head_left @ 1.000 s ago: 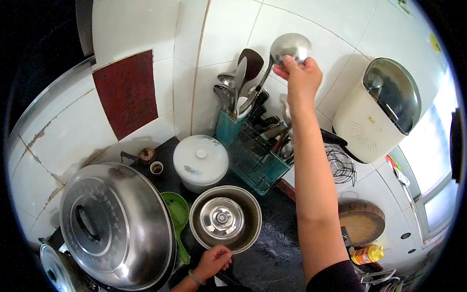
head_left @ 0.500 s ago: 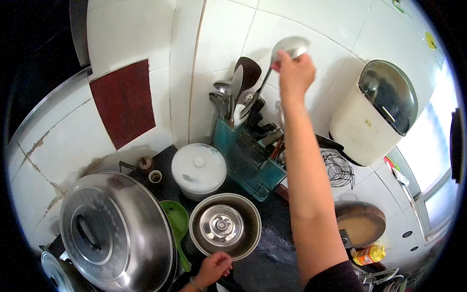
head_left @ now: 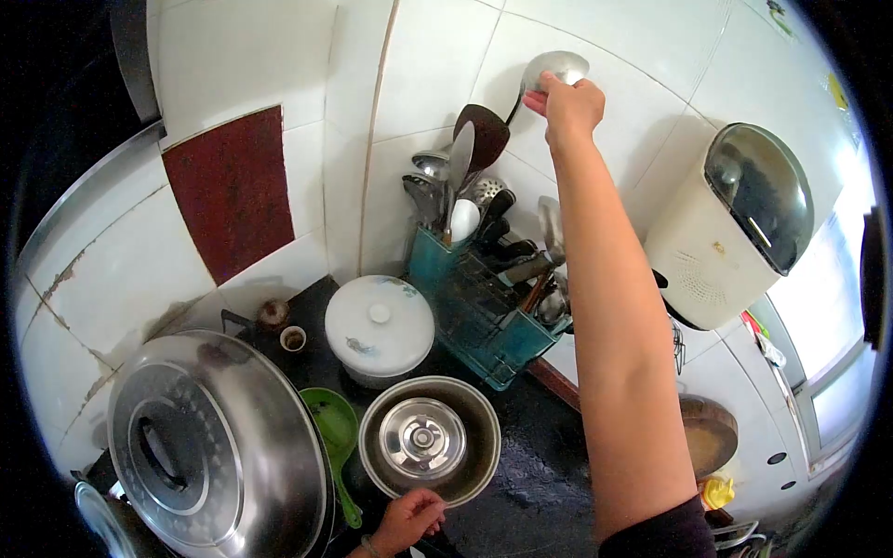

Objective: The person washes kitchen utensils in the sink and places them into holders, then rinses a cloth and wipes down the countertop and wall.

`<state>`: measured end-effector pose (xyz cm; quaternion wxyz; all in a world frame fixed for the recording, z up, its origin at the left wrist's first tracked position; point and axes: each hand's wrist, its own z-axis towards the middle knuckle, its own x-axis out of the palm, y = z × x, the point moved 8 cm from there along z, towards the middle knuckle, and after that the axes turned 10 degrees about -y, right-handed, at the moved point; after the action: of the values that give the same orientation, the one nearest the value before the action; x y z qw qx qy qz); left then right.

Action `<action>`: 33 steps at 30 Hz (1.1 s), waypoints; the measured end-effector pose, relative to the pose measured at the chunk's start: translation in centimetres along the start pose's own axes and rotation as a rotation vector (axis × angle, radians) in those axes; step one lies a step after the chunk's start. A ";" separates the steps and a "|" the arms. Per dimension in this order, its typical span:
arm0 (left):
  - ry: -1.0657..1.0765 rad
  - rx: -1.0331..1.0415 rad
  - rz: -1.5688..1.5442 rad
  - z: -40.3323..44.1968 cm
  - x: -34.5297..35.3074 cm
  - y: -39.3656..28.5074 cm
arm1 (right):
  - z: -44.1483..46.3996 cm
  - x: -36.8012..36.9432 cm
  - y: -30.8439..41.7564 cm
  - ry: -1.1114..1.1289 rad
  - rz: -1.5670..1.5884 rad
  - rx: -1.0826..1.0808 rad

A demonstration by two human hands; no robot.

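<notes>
My right hand [head_left: 572, 102] is raised high by the tiled wall, its fingers closed round the bowl of a metal ladle [head_left: 551, 65]. The ladle's dark handle slants down behind a brown turner [head_left: 483, 135], so its lower end is hidden. Under it stands a teal utensil rack [head_left: 433, 260] holding several spoons, turners and knives. Low in view, my left hand [head_left: 409, 521] is curled beside the near rim of a metal pot [head_left: 490, 437]. Whether those fingers hold anything is hidden. A shiny steel lid or dish [head_left: 423, 438] lies inside the pot.
A white lidded container [head_left: 379, 325] stands behind the pot. To the left are a green ladle [head_left: 333, 423] and a large domed steel lid [head_left: 223, 446]. A cream wall-mounted box [head_left: 712, 251] hangs at right, above a round wooden board [head_left: 712, 437].
My right hand has risen slightly with the ladle, whose handle has gone from slanting in front of the utensils to behind the brown turner. My left hand has barely moved.
</notes>
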<state>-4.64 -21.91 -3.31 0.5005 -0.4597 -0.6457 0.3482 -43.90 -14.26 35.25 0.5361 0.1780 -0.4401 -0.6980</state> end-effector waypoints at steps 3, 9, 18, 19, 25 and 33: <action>-0.018 0.065 0.039 0.4 -0.3 -0.4 | 0.2 1.0 -2.9 -0.018 -0.008 0.093; -0.046 0.064 0.007 0.4 -1.1 -0.8 | 4.9 3.5 -3.3 0.081 -0.080 0.071; -0.037 0.025 -0.061 0.7 -1.7 -0.5 | 1.8 6.4 -8.3 0.202 -0.206 0.251; -0.034 0.018 -0.065 0.6 -1.8 -0.4 | 1.2 6.4 -8.7 0.267 -0.141 0.340; -0.019 0.052 -0.055 1.1 -1.4 -0.6 | 0.7 5.0 -9.6 0.455 -0.492 0.286; -0.016 0.186 0.088 0.3 -0.9 -0.2 | -0.4 4.0 -9.6 0.599 -0.500 0.432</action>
<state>-4.91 -22.81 -3.49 0.5203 -0.4364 -0.5935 0.4320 -50.68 -17.67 28.17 0.4050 0.5810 -0.3445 -0.6161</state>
